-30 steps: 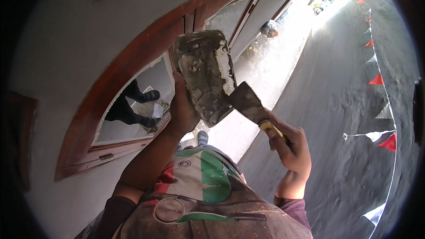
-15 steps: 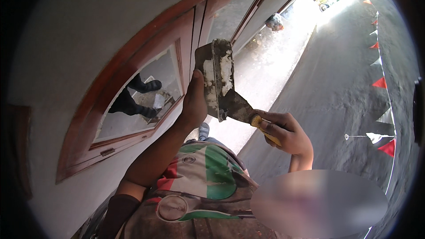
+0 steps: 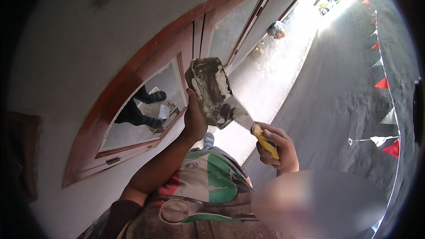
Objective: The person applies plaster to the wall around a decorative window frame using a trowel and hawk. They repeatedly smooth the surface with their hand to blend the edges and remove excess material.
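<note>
My left hand [image 3: 195,117] grips a small rectangular mud pan [image 3: 195,89] by its outer side, held up in front of me. Grey filler is smeared over the pan's inside, with whitish dried patches on its walls. In my right hand [image 3: 285,150] is a putty knife [image 3: 243,116], the fingers wrapped round its yellow handle. Its blade reaches into the pan's near right end, where a dark lump of filler sits against it. The blade's tip is partly hidden by filler.
At left, a wall [image 3: 66,62] holds a reddish-brown window frame [image 3: 113,88], whose glass reflects dark legs and shoes. A rough grey wall [image 3: 336,93] stands at right, with a string of red and white pennants [image 3: 382,82]. A stuffed bag [image 3: 276,30] lies farther along the bright passage.
The pan has dropped lower and tilted, so its inside now faces me. My right hand has come down and slightly left, with the putty knife's blade at the pan's near end.
</note>
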A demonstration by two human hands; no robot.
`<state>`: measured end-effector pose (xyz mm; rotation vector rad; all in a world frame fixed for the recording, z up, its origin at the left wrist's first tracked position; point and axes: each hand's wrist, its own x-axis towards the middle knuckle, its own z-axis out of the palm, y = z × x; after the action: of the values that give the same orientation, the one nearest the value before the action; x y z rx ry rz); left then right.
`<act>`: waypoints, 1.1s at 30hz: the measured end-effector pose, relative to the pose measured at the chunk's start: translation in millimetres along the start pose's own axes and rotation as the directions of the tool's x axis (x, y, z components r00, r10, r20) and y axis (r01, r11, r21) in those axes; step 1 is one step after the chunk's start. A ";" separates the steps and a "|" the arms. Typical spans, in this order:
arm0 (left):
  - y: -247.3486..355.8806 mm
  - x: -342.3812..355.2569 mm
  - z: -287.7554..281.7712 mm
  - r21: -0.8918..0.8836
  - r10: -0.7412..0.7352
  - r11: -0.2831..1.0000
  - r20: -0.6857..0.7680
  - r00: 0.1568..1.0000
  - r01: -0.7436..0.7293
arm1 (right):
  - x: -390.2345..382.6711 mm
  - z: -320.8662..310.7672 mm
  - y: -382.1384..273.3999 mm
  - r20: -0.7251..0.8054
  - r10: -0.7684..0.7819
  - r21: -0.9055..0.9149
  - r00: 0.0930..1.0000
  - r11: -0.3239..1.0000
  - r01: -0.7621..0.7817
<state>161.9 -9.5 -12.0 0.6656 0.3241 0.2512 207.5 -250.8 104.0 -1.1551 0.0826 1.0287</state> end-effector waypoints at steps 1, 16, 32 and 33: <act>-1.5 -0.8 -1.2 -0.049 -0.008 0.999 0.036 0.999 0.010 | -2.7 9.2 1.3 -0.041 -0.139 -0.060 0.989 0.989 0.137; -9.9 -9.7 -7.1 -0.294 -0.068 0.942 0.309 0.949 0.164 | 37.0 15.8 57.0 0.345 -0.834 -0.894 0.431 -0.151 0.422; 2.0 -69.8 -68.1 -0.303 -0.090 0.942 0.196 0.976 0.148 | 88.9 72.4 7.6 0.421 -0.862 -0.685 0.281 -0.099 0.722; 6.3 -82.7 -67.9 -0.278 -0.088 0.953 0.132 0.987 0.122 | 92.1 91.7 4.5 0.448 -0.861 -0.663 0.241 -0.139 0.736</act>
<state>59.8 6.2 -40.6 0.3739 0.2034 0.1514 216.9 -121.6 92.8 -1.7072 -1.0779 -0.3720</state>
